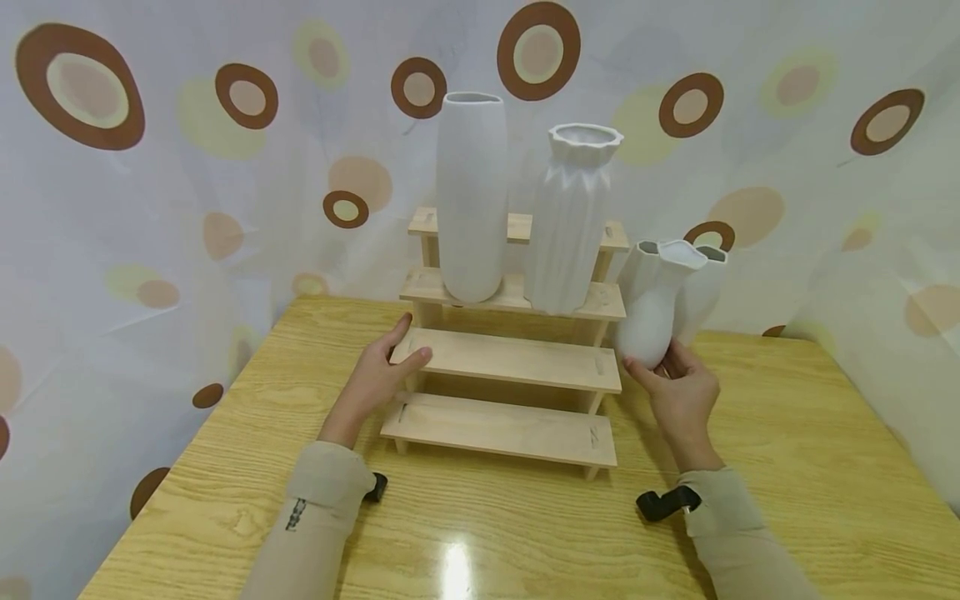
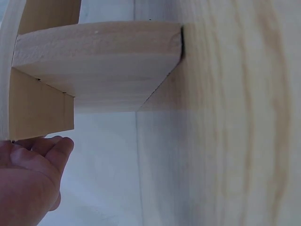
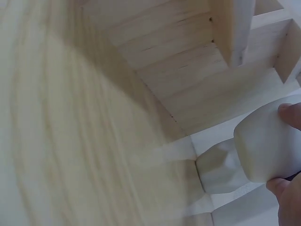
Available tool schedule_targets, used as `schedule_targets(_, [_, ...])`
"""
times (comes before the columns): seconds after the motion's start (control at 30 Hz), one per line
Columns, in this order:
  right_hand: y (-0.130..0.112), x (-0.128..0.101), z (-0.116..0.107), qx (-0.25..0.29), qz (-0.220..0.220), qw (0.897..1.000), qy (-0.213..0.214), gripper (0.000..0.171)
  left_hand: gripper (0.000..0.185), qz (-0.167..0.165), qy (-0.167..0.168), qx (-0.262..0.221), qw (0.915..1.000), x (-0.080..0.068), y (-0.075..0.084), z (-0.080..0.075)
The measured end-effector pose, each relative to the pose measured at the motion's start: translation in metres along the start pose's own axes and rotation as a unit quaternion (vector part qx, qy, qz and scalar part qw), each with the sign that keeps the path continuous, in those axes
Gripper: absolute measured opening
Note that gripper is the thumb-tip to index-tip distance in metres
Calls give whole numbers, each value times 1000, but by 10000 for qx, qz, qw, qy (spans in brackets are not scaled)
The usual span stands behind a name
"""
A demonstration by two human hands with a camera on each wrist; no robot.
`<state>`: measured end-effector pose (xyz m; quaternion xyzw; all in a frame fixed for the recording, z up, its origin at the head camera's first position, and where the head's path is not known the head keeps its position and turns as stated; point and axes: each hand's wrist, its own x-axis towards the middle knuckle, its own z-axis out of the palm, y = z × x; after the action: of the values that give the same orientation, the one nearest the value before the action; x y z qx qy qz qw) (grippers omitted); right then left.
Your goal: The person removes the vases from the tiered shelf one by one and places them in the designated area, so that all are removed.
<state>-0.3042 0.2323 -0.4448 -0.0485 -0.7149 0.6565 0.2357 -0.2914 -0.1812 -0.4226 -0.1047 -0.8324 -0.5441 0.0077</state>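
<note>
A pale wooden stepped shelf (image 1: 502, 429) stands on the table. On its third step stand a tall smooth white vase (image 1: 471, 196) and a ribbed white vase (image 1: 570, 221). My left hand (image 1: 386, 367) holds the left end of the second step, thumb on top; in the left wrist view the fingers (image 2: 49, 150) curl under the board (image 2: 99, 66). My right hand (image 1: 675, 379) grips the base of a small wavy-rimmed white vase (image 1: 656, 304), lifted just right of the shelf. The right wrist view shows that vase (image 3: 268, 146) between fingertips. Another small white vase (image 1: 705, 287) stands behind it.
The wooden table (image 1: 787, 467) reaches forward and to the right of the shelf. A curtain (image 1: 150, 192) with brown and yellow circles hangs close behind and on both sides. The shelf's two lower steps carry nothing.
</note>
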Motion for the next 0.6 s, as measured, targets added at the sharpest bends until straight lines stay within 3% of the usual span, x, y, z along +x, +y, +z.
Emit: schedule_targets(0.6, [13,-2,4,-159,34,9999,-60,68,83,146,-11,-8,9999,1,-1,0])
